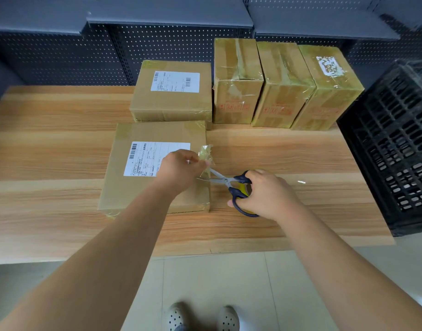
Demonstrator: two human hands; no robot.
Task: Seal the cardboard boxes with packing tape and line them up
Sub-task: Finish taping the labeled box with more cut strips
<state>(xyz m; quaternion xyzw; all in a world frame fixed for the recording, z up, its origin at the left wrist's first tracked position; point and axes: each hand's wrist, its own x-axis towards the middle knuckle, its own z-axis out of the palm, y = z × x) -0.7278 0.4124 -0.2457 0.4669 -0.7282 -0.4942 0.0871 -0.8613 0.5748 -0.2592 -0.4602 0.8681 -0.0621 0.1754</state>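
1. Sticker with a barcode sits on the near box; its writing is too small to read.
2. Left hand reaches over that box, grip pinching a crumpled bit of tape.
3. Right hand grip holds scissors, blades open at the tape.
4. That box lies flat on the worktop.

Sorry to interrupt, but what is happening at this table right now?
A person is taping the near box on the wooden table. The left hand pinches a loose end of clear tape at its right edge, while the right hand holds open scissors to it. Four more boxes stand behind.
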